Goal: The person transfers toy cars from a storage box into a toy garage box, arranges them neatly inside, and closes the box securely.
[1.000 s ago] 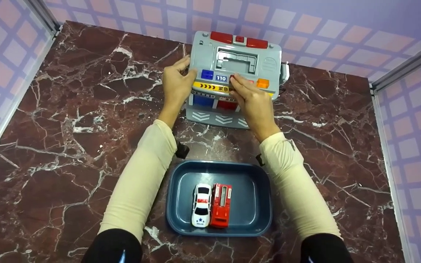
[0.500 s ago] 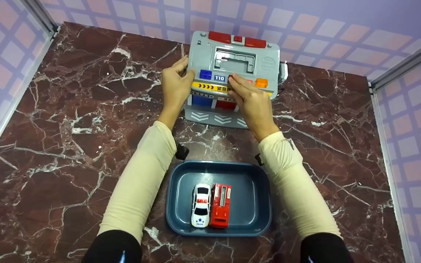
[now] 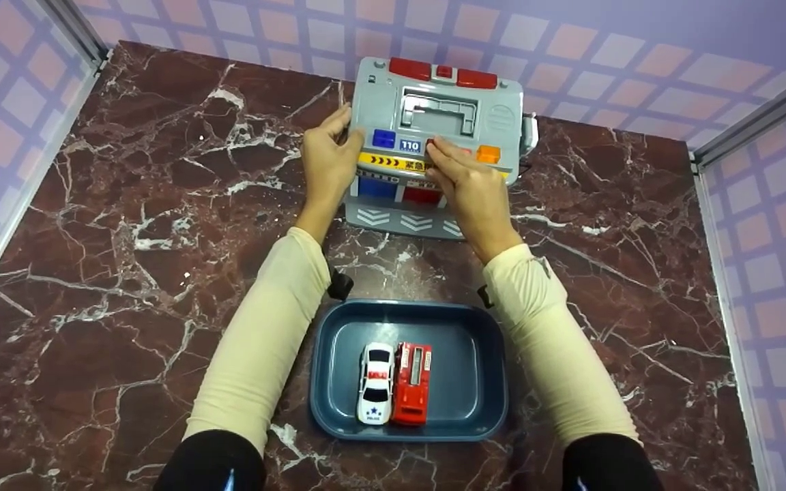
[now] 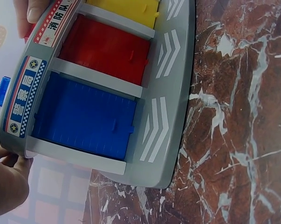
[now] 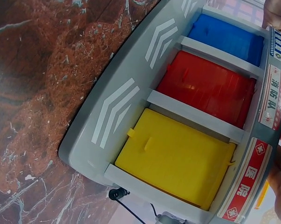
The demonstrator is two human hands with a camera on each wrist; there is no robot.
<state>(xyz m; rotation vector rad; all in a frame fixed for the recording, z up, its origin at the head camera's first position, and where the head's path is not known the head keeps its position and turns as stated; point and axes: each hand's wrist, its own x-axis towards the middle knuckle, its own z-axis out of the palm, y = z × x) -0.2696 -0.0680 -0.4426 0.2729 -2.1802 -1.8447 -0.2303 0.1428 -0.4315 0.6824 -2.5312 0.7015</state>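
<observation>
A grey toy garage (image 3: 383,109) with red light bars on its roof stands near the back wall. Its blue door (image 4: 86,116), red door (image 5: 205,86) and yellow door (image 5: 175,158) are all down. My left hand (image 3: 328,157) grips the roof's left front corner, thumb on top and fingers at the side edge. My right hand (image 3: 475,194) reaches over the roof's front edge. Its extended fingertips press a red button beside the "110" label, mostly covered by them, and its thumb lies at the front edge.
In front of the garage sits a dark blue tray (image 3: 458,429). A white police car (image 3: 375,402) and a red fire truck (image 3: 410,402) lie side by side in it. Patterned walls (image 3: 570,41) enclose the marbled tabletop (image 3: 161,293) at the back and sides.
</observation>
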